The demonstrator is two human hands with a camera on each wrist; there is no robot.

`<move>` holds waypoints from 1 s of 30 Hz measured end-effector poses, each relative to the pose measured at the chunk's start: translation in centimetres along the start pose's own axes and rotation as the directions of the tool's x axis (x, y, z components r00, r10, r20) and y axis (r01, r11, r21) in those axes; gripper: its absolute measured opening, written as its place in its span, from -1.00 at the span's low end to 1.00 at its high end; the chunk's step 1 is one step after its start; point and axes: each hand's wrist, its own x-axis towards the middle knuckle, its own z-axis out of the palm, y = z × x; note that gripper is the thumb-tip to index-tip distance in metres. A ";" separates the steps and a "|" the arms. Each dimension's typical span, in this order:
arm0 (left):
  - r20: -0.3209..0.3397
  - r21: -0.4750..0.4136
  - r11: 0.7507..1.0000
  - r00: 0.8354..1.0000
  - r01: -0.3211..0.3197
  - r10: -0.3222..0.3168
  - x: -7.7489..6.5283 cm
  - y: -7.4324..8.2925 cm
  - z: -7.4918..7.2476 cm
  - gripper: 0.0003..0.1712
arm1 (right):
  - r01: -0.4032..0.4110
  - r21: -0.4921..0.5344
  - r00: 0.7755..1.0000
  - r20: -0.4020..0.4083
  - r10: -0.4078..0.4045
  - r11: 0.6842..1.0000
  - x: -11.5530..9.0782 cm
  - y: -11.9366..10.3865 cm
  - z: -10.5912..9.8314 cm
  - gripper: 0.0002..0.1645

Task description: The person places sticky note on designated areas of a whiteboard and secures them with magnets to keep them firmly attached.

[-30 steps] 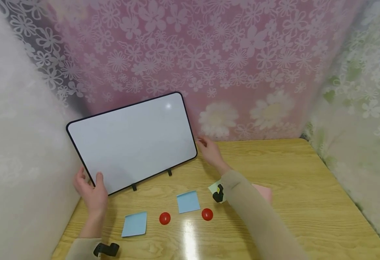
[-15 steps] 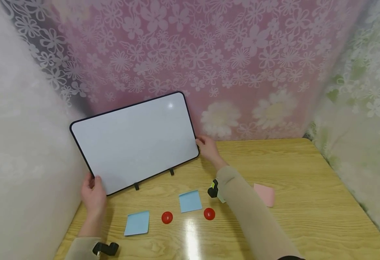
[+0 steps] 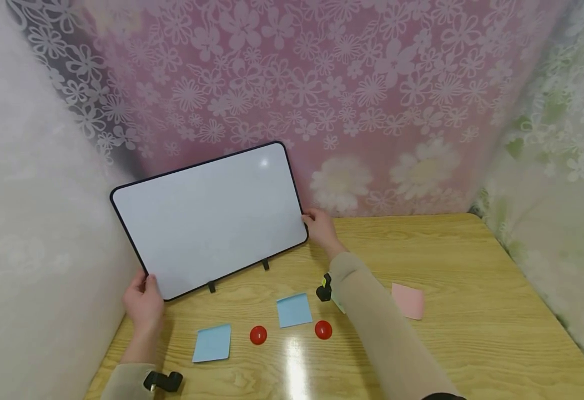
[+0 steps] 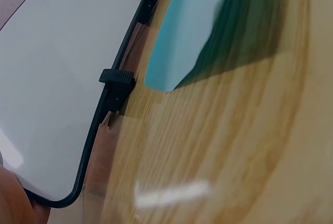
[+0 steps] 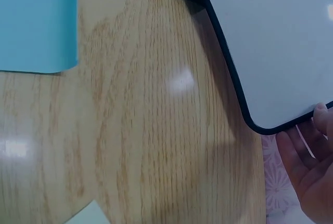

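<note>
A black-framed whiteboard (image 3: 212, 219) stands tilted back at the rear left of the table, on two small black feet (image 4: 117, 86). My left hand (image 3: 144, 301) grips its lower left edge, thumb on the front face and fingers behind. On the opposite side my right hand (image 3: 321, 229) pinches the right edge near the lower corner. In the right wrist view the right thumb (image 5: 321, 117) lies over the frame, with the fingers reaching behind the board. The board's surface is blank, apart from a bright reflection near its top right.
Before the board lie two blue sticky notes (image 3: 294, 310) and two red round magnets (image 3: 258, 335) on the wooden table (image 3: 472, 333). A pink note (image 3: 408, 301) is farther right. The right sleeve (image 3: 372, 311) mostly covers a pale green note (image 5: 89, 214). Patterned cloth (image 3: 322, 83) hangs behind.
Both hands have closed onto the board's side edges; a second ago the left fingers were spread and the right hand was just off the edge. The board stands nearly where it was.
</note>
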 end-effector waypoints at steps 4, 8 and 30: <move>0.012 -0.019 0.999 0.999 0.033 -0.033 0.1 -0.1 -0.1 -0.50 | -0.014 -0.008 1.000 0.001 0.014 1.000 0.2 -0.1 0.0 -0.55; 0.016 -0.035 0.998 0.999 0.045 -0.045 0.2 -0.2 -0.2 -0.49 | -0.037 -0.018 0.999 0.008 0.037 0.999 0.4 0.2 0.1 -0.56; 0.064 0.061 0.988 0.987 0.142 -0.145 1.7 0.6 -1.8 -0.49 | -0.066 -0.087 0.998 0.012 0.067 0.994 0.8 0.0 0.1 -0.65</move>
